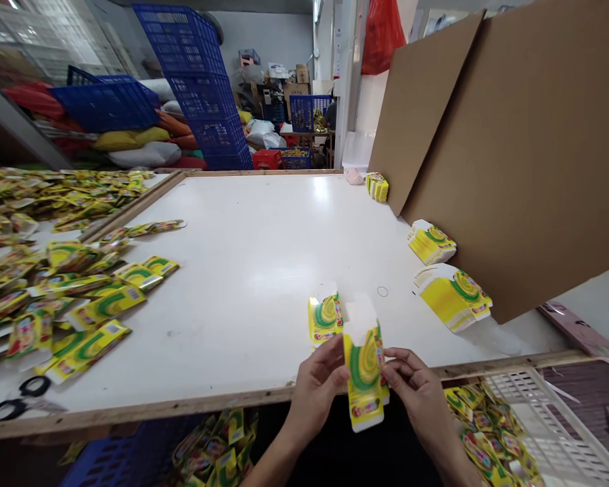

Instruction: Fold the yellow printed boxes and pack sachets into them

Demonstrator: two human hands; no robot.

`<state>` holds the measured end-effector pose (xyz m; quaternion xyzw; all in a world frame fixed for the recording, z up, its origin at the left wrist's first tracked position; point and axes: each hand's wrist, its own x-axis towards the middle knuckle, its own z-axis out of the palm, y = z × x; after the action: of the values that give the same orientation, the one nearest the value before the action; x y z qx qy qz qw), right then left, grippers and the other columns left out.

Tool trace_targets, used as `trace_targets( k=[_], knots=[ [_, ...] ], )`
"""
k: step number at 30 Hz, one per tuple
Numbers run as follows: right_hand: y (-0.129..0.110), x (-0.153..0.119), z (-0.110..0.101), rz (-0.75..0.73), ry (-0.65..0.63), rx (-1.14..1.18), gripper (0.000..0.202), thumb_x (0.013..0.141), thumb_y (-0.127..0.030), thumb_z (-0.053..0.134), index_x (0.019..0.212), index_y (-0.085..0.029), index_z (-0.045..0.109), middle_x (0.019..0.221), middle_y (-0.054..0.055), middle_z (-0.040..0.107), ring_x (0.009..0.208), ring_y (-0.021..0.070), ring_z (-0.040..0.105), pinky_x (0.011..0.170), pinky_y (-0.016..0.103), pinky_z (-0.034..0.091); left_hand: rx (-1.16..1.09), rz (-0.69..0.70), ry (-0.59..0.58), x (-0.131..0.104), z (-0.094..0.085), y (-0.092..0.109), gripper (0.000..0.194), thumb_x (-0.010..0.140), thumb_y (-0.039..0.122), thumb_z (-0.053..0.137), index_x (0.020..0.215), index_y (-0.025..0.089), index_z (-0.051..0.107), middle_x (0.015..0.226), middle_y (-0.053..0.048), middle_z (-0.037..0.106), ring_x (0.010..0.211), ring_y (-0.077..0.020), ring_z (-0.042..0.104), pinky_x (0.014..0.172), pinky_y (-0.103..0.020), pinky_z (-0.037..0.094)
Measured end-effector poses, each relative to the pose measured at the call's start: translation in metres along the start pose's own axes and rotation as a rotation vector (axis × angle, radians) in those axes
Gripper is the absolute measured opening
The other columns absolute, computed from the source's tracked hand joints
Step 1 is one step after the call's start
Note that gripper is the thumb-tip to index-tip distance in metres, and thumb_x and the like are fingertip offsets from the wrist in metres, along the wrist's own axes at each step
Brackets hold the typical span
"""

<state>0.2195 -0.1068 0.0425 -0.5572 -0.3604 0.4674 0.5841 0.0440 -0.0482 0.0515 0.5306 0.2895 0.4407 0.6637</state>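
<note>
Between my two hands, over the front edge of the table (264, 243), is a yellow and green printed carton (364, 375) with white flaps standing up at its top end. My left hand (317, 382) pinches its left side, thumb on the front face. On the other side, the fingers of my right hand (411, 385) are closed on the right edge. Just behind the carton, another yellow carton (325, 316) lies on the white tabletop. Part of it is hidden by the held one.
Stacks of flat cartons (451, 294) lie at right beside leaning cardboard sheets (528, 149). Many yellow packets (96, 304) cover the left side, near black-handled scissors (25, 399). Below the edge are a white basket (553, 426) and a blue crate (132, 453) with more packets.
</note>
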Motion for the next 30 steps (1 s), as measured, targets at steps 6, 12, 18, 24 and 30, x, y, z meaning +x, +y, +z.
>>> trace_targets(
  k=[6,12,18,24,30],
  knots=[
    [0.001,-0.002,0.018,-0.004,-0.063,0.095,0.024,0.076,-0.041,0.075,0.082,-0.018,0.069,0.086,0.007,0.074,0.084,0.0230,0.067,0.076,0.034,0.054,-0.315,-0.287,-0.258,0.005,0.002,0.010,0.067,0.062,0.057,0.077,0.116,0.018,0.069,0.125,-0.016,0.065,0.115,-0.0370,0.059,0.099,-0.048,0.045],
    [-0.005,-0.002,0.019,0.025,-0.093,0.096,0.030,0.072,-0.047,0.077,0.085,-0.020,0.074,0.087,0.008,0.076,0.088,0.0255,0.069,0.079,0.037,0.055,-0.306,-0.269,-0.202,0.000,0.002,0.007,0.067,0.061,0.054,0.080,0.114,0.016,0.070,0.121,-0.017,0.067,0.110,-0.0354,0.062,0.097,-0.045,0.047],
    [-0.006,-0.006,0.024,0.040,-0.099,0.026,0.030,0.076,-0.047,0.074,0.083,-0.018,0.071,0.081,0.007,0.074,0.077,0.0236,0.067,0.071,0.035,0.055,-0.281,-0.261,-0.045,0.004,0.005,-0.004,0.042,0.074,0.042,0.075,0.103,0.013,0.070,0.103,-0.013,0.074,0.093,-0.0275,0.069,0.078,-0.035,0.054],
    [0.007,-0.004,0.028,-0.063,0.054,-0.163,0.029,0.082,-0.047,0.067,0.079,-0.018,0.063,0.071,0.004,0.067,0.066,0.0184,0.060,0.063,0.029,0.051,-0.185,-0.198,0.085,0.005,0.009,-0.001,0.051,0.080,0.029,0.072,0.122,0.021,0.046,0.102,-0.009,0.074,0.090,-0.0229,0.070,0.077,-0.032,0.054],
    [0.001,0.000,0.019,-0.154,-0.102,-0.230,0.055,0.087,-0.038,0.061,0.136,-0.025,0.041,0.099,0.004,0.064,0.068,0.0141,0.056,0.063,0.026,0.048,-0.125,-0.157,-0.004,-0.005,0.002,0.013,0.068,0.084,0.024,0.067,0.137,0.030,0.023,0.114,-0.009,0.069,0.100,-0.0212,0.067,0.091,-0.037,0.049]
  ],
)
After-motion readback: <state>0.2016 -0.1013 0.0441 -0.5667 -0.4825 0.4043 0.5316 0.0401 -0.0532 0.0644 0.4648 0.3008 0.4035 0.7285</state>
